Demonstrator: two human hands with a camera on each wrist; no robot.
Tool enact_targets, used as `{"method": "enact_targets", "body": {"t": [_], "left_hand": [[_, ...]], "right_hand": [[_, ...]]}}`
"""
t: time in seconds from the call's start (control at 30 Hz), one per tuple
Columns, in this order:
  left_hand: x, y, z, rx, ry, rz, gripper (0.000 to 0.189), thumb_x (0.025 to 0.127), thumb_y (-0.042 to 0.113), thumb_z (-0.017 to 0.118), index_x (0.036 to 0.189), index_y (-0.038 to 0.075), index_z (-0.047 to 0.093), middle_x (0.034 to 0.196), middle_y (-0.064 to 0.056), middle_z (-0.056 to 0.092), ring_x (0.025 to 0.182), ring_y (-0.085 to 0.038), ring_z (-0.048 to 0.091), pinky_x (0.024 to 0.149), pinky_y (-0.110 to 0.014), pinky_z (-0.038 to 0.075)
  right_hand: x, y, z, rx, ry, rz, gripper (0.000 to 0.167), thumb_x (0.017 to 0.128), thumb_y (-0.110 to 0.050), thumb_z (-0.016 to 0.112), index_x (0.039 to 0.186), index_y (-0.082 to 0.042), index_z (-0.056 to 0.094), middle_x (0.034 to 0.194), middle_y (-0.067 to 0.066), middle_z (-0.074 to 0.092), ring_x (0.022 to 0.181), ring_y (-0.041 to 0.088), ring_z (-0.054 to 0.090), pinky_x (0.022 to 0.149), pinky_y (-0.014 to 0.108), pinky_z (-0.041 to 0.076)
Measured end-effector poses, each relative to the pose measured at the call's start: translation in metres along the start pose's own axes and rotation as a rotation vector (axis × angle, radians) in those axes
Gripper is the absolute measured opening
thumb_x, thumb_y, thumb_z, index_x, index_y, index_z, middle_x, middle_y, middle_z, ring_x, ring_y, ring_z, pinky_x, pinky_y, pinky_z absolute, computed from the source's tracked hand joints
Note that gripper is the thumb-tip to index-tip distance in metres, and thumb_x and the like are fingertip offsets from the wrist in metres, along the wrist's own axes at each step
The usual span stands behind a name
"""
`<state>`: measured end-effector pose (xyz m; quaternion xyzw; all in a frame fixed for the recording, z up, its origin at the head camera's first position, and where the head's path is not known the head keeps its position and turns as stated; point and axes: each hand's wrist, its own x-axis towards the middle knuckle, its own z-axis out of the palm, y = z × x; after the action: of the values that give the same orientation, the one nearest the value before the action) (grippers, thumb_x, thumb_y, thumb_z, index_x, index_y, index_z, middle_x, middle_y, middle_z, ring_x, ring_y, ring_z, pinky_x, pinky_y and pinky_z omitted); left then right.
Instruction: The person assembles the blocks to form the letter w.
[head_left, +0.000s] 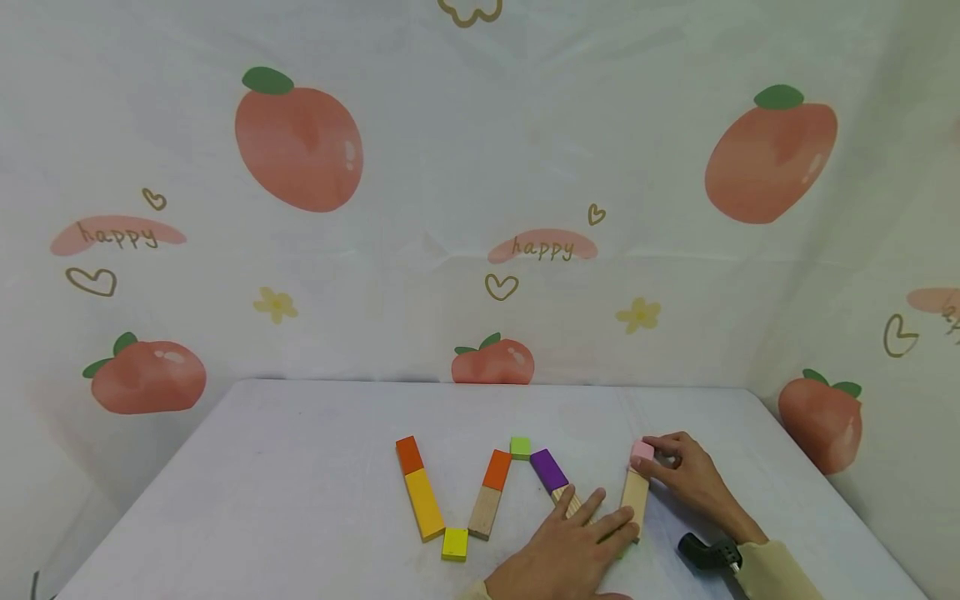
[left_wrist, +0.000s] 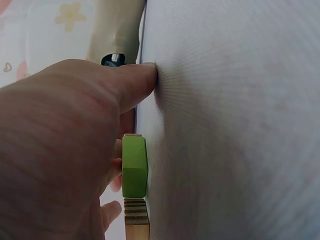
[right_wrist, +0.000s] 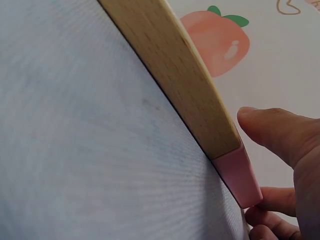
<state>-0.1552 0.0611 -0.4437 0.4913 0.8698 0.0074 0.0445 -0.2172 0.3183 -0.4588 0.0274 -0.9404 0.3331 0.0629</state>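
In the head view my left hand (head_left: 566,554) lies spread, fingers straight, over a striped wooden block (head_left: 567,500) and reaches a plain wooden block (head_left: 635,500). Beneath that hand is a green block (left_wrist: 135,166), seen in the left wrist view but mostly hidden in the head view. My right hand (head_left: 693,483) has thumb and forefinger at the small pink block (head_left: 641,451), pinching it. The pink block meets the far end of the plain wooden block, as the right wrist view shows. A purple block (head_left: 549,470) adjoins the striped one.
Left of the hands, an orange block (head_left: 409,455), a long yellow-orange block (head_left: 424,504), a yellow cube (head_left: 454,543), a wooden block (head_left: 485,512), another orange block (head_left: 497,470) and a light green cube (head_left: 520,447) continue the zigzag on the white table (head_left: 247,483). A printed curtain (head_left: 420,167) hangs behind.
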Motion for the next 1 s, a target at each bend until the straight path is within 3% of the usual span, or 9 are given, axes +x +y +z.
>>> {"method": "enact_targets", "body": {"t": [0.37,0.73,0.87,1.0], "left_hand": [[0.0,0.001,0.002,0.031,0.022,0.003,0.073,0.101,0.069,0.03,0.163,0.031,0.022,0.168,0.01,0.012,0.155,-0.02,0.013,0.12,-0.051,0.025],[0.001,-0.001,0.001,-0.019,0.035,-0.023,0.078,0.099,0.07,0.036,0.164,0.032,0.016,0.168,0.01,0.015,0.154,-0.018,0.015,0.119,-0.052,0.027],[0.001,-0.002,-0.004,0.024,0.033,-0.053,0.079,0.097,0.073,0.037,0.163,0.032,0.019,0.168,0.011,0.017,0.154,-0.017,0.016,0.119,-0.052,0.026],[-0.005,-0.008,-0.012,0.003,0.049,-0.108,0.08,0.097,0.073,0.04,0.163,0.032,0.021,0.168,0.011,0.018,0.154,-0.017,0.016,0.12,-0.054,0.024]], "right_hand": [[-0.001,0.003,0.0,0.012,0.006,0.006,0.06,0.09,-0.038,0.077,0.129,0.006,0.065,0.112,0.016,0.058,0.091,0.024,0.053,0.067,0.031,0.044],[-0.001,0.001,-0.001,0.039,0.016,0.003,0.055,0.092,-0.034,0.076,0.129,0.006,0.065,0.115,0.018,0.057,0.093,0.025,0.058,0.065,0.029,0.046],[0.0,0.0,-0.002,0.04,0.02,-0.002,0.054,0.093,-0.033,0.075,0.128,0.007,0.065,0.113,0.019,0.058,0.093,0.026,0.059,0.063,0.028,0.047],[0.001,0.0,-0.003,0.045,0.019,-0.003,0.054,0.094,-0.033,0.074,0.128,0.007,0.065,0.112,0.019,0.058,0.092,0.026,0.059,0.062,0.028,0.047]]}}
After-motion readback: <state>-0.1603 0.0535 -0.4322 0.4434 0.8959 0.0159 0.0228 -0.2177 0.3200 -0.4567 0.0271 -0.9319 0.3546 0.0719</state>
